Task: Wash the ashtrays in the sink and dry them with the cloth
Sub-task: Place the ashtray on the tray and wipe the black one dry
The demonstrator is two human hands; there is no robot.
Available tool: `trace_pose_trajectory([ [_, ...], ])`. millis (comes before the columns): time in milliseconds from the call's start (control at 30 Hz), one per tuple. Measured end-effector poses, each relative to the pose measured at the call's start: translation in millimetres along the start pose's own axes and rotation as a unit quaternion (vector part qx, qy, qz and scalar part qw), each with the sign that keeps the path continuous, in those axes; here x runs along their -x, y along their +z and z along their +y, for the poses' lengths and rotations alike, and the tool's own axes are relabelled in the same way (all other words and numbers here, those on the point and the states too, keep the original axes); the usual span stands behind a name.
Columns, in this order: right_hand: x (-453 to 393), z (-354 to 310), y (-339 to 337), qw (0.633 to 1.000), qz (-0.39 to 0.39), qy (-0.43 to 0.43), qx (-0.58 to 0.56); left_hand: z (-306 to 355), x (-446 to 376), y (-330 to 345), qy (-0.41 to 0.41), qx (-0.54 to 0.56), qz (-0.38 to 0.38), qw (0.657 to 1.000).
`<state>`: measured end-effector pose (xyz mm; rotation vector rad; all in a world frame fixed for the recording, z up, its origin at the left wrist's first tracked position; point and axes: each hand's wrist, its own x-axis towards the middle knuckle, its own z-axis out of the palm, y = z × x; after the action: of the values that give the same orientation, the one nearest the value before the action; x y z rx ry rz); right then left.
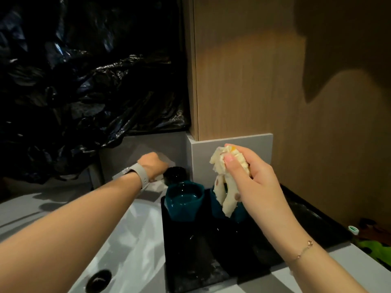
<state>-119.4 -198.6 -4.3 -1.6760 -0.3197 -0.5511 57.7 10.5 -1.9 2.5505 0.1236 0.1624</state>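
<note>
My right hand grips a bunched cream cloth whose loose end hangs over a teal vessel on the black tray. A second teal faceted vessel stands on the tray to its left, glossy inside. My left hand, with a grey watch on the wrist, reaches to the back corner and touches a black glossy ashtray; its fingers are hidden behind the hand.
A white sink with a dark drain lies below my left forearm. Black plastic sheeting covers the back left. A wooden panel rises behind the tray. Green items lie at the right edge.
</note>
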Motion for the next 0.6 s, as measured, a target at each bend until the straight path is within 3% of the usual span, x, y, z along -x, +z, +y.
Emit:
trace_pose_trajectory([
  [167,-16,14,31,1.0,0.0,-0.001,-0.023,-16,-33,34,-0.107,0.231,-0.108,0.961],
  [433,-7,26,41,1.0,-0.019,-0.015,0.001,-26,-51,51,-0.127,0.242,-0.113,0.955],
  [600,-4,24,50,1.0,-0.026,-0.006,-0.007,-48,-34,23,-0.071,0.262,-0.074,0.96],
])
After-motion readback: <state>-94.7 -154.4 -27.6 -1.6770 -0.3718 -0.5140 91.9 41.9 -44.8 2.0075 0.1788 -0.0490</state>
